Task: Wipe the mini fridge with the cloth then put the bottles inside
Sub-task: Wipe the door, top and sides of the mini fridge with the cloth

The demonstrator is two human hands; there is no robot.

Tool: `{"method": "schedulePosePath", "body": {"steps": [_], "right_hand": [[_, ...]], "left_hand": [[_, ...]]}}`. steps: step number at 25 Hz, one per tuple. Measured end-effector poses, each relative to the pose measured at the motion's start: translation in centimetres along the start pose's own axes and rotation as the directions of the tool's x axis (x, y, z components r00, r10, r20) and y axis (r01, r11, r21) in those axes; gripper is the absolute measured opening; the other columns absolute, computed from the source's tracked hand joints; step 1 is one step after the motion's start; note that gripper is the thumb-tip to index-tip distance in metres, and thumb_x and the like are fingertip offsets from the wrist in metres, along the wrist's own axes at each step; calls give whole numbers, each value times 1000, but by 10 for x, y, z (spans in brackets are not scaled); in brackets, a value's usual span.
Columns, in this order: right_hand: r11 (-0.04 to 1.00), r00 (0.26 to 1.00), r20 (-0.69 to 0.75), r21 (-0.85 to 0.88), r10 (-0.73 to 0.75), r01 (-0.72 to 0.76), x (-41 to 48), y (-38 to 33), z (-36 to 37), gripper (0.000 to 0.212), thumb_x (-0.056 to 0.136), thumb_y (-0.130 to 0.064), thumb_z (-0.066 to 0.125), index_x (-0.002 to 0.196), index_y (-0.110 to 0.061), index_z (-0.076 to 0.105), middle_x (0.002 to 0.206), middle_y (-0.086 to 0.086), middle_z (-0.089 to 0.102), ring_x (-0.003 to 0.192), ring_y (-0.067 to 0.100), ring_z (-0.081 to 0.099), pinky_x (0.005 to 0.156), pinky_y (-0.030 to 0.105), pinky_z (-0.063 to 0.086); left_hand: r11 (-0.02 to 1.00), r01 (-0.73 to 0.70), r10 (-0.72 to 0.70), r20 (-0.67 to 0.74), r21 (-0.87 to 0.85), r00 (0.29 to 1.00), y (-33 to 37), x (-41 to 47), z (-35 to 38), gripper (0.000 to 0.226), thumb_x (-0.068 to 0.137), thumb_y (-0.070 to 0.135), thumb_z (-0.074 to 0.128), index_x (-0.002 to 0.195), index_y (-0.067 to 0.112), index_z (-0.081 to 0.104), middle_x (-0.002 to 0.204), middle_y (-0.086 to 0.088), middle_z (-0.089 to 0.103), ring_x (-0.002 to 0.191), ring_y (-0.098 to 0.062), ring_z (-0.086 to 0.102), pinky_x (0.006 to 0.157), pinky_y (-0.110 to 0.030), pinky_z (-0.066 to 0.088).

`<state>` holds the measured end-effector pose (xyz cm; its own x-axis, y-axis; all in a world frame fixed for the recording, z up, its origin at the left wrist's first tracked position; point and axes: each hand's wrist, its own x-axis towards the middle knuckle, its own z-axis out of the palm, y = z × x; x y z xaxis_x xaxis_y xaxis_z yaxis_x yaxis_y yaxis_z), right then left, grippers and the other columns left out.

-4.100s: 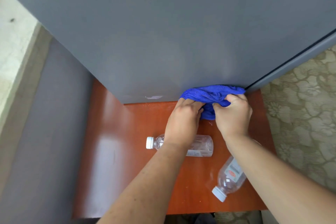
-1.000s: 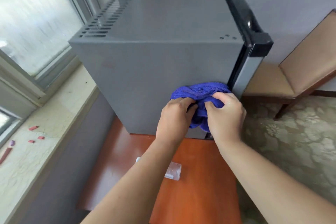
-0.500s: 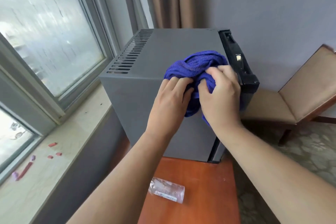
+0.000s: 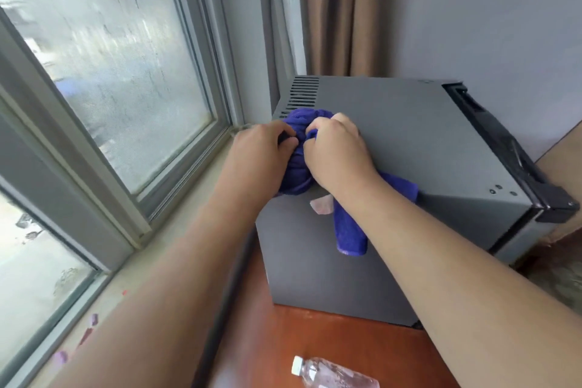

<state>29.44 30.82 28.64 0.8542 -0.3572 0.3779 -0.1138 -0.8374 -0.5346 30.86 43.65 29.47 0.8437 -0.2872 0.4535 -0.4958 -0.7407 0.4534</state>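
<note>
A grey mini fridge (image 4: 409, 142) stands on a reddish wooden table (image 4: 330, 340), its black-edged door on the right side and shut. A bunched blue cloth (image 4: 297, 167) lies on the fridge's top near the left edge, one end hanging down the near side. My left hand (image 4: 261, 154) and my right hand (image 4: 337, 151) both grip the cloth side by side. One clear plastic bottle (image 4: 333, 376) with a white cap lies on its side on the table in front of the fridge. No second bottle shows.
A large window (image 4: 110, 72) and its pale sill (image 4: 151, 249) run along the left, with small red bits on the sill. Brown curtains (image 4: 330, 9) hang behind the fridge against a grey wall. A chair's edge (image 4: 563, 148) shows at the far right.
Both hands carried the cloth up from the fridge's lower side to its top, then left toward the vent slots. The view tilted up; the second bottle is out of view.
</note>
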Motion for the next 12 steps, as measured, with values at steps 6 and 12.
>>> {"method": "schedulePosePath", "body": {"steps": [6,12], "right_hand": [[997,993,86,5,-79,79,16,-22,19,29,92,-16,53,114,-21,71,123,10,58,112,31,57,88,35,46],[1000,996,86,-9,7,-6,-3,20,-22,32,94,-15,45,117,-19,67,119,12,53,108,35,55,94,46,50]], "left_hand": [[997,-21,20,17,81,1000,-30,13,-10,25,102,23,53,110,16,75,103,-6,75,95,-26,63,78,-23,37],[969,-156,133,127,193,983,31,10,15,27,104,17,44,114,10,69,112,-11,69,103,-31,60,87,-36,41]]}}
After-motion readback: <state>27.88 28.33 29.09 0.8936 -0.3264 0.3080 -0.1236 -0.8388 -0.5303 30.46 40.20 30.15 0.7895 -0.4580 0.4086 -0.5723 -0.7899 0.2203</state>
